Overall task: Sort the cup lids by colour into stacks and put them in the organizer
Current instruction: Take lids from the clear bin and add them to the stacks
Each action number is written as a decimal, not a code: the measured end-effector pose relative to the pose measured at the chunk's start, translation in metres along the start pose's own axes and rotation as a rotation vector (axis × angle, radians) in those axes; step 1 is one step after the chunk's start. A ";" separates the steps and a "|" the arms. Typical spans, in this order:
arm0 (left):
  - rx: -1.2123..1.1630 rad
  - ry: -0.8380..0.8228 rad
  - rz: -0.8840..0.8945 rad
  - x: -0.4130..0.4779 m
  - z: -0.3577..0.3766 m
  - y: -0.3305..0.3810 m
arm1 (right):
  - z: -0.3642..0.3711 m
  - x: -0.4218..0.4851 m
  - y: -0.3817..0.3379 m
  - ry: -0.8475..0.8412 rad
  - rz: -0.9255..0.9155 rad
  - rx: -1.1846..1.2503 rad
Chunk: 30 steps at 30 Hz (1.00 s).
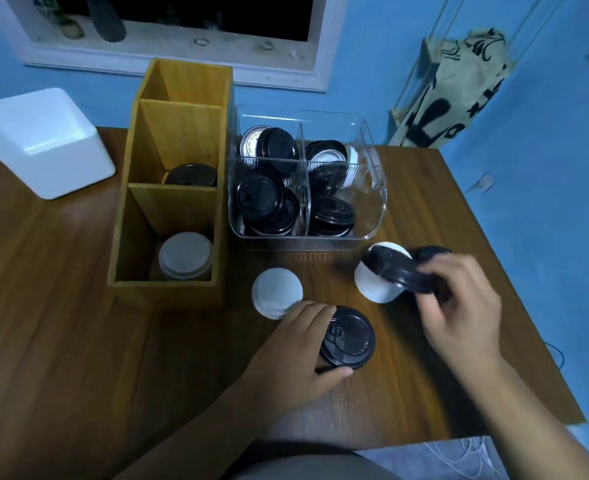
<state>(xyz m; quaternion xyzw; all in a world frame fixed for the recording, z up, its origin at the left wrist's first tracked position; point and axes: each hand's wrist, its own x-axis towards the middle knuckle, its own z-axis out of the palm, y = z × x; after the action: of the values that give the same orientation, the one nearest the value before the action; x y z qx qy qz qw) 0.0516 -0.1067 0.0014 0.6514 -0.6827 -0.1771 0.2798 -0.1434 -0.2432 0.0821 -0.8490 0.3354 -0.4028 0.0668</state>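
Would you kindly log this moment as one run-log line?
left hand: grips front black lid | right hand: holds tilted black lid over white lid | organizer: white stack in nearest compartment

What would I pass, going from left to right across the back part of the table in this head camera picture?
white foam box → wooden organizer → clear divided bin with black and white lids in it → off the table, a printed cloth bag hanging by the blue wall

Wooden organizer (168, 292): white stack (185, 259) nearest, black lids (190, 175) in the middle compartment. On the desk (61, 306), a white lid (276, 293) beside a black lid (351, 337); right of them, a tilted black lid (395, 268).
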 end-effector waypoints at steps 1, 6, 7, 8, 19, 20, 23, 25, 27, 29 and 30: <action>-0.004 -0.002 -0.003 0.000 0.001 -0.001 | -0.006 -0.024 0.007 -0.025 0.023 0.005; -0.009 -0.015 -0.010 -0.001 0.004 -0.003 | -0.021 -0.102 0.037 -0.215 0.114 -0.117; -0.012 -0.006 -0.012 -0.001 0.004 -0.003 | -0.021 -0.108 0.040 -0.266 0.130 -0.140; -0.016 0.004 -0.016 -0.001 0.005 -0.003 | -0.022 -0.111 0.040 -0.325 0.146 -0.144; -0.001 0.004 -0.014 -0.001 0.003 0.000 | -0.049 -0.098 0.030 -0.762 0.288 0.108; -0.003 0.001 -0.017 -0.001 0.003 0.000 | -0.046 -0.096 0.026 -0.758 0.278 0.118; -0.016 -0.006 -0.028 -0.002 0.002 0.000 | -0.032 -0.094 0.021 -0.752 0.194 0.056; -0.026 0.006 -0.037 -0.003 0.002 0.000 | -0.029 -0.089 0.019 -0.686 0.213 0.079; -0.038 0.016 -0.041 -0.002 0.003 -0.001 | -0.029 -0.082 0.014 -0.574 0.240 0.102; -0.045 0.011 -0.048 -0.001 0.004 -0.002 | -0.025 -0.074 0.007 -0.498 0.224 0.089; -0.046 0.009 -0.052 -0.001 0.004 -0.002 | -0.021 -0.070 0.003 -0.481 0.209 0.076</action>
<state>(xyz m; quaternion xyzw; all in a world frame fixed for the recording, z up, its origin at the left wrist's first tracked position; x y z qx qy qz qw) 0.0508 -0.1062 -0.0033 0.6632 -0.6598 -0.1969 0.2932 -0.1918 -0.1986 0.0507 -0.8780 0.3804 -0.1924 0.2177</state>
